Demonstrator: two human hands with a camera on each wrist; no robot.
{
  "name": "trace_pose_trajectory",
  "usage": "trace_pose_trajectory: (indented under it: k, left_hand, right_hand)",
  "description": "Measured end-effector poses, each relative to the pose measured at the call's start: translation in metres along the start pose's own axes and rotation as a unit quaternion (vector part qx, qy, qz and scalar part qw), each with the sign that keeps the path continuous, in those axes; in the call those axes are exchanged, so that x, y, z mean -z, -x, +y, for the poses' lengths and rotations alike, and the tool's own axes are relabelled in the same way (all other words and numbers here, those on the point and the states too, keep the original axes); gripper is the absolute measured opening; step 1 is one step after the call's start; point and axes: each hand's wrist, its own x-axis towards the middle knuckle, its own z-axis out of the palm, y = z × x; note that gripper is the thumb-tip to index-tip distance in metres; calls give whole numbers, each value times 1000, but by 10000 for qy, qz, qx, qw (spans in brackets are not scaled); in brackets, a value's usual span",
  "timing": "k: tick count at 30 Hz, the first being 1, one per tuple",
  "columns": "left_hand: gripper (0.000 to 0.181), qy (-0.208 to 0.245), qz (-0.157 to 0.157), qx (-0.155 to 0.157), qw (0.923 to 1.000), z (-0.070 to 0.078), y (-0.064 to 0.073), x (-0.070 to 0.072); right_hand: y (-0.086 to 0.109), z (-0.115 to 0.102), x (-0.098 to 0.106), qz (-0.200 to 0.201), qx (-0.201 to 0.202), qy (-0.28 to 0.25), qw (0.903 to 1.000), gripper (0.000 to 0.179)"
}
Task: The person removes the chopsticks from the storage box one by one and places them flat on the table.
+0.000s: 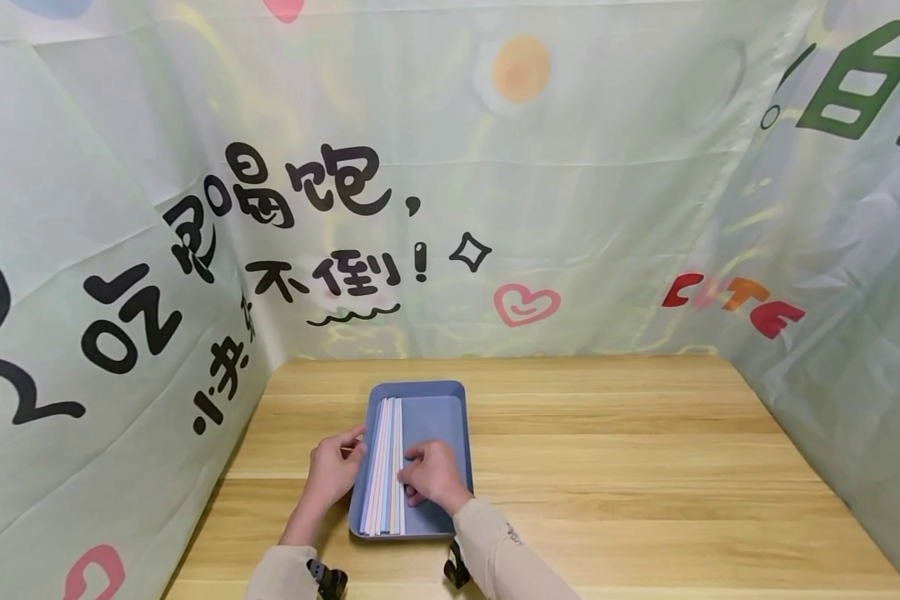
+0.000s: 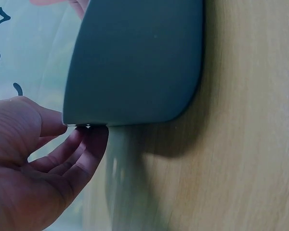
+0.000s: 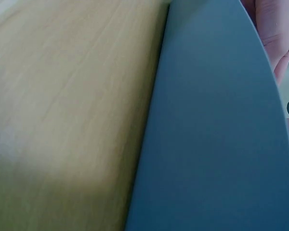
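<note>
A blue-grey rectangular tray [image 1: 437, 417] lies on the table, its long side running away from me. Along its left half lies a row of long thin straw-like sticks [image 1: 382, 467] in white, pink, blue and orange. My left hand [image 1: 334, 468] holds the tray's left edge between thumb and fingers, which the left wrist view shows at the wall's rim. Inside the tray, my right hand [image 1: 433, 475] has its bent fingers against the right side of the row; whether they pinch a stick is hidden. The right wrist view shows mostly the tray's outer wall [image 3: 207, 125].
The wooden table [image 1: 607, 467] stretches to the right of the tray. Printed cloth walls [image 1: 450, 192] rise at the back and on both sides. A dark wrist camera [image 1: 328, 579] sits at the left cuff and another [image 1: 456, 567] at the right.
</note>
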Motion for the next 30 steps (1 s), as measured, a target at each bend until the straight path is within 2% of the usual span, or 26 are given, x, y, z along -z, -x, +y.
trace_pose_trajectory:
  k: [7,16,26,30]
  left_hand:
    - [36,-42,6,-48,10000,-1,0,1]
    - [36,-55,-2,-49,10000,-1,0,1]
    - [36,-90,-5,-108,9999,2,0,2]
    - [37,-51,-72,27,10000,2,0,2]
  right_hand:
    - [-1,2,-1,14,86,-131,9999,37]
    - [-1,2,-1,24,129,19,9999,37]
    - [0,0,-5,410,254,471,9977,28]
    - [0,-1,-5,418,171,457,9979,27]
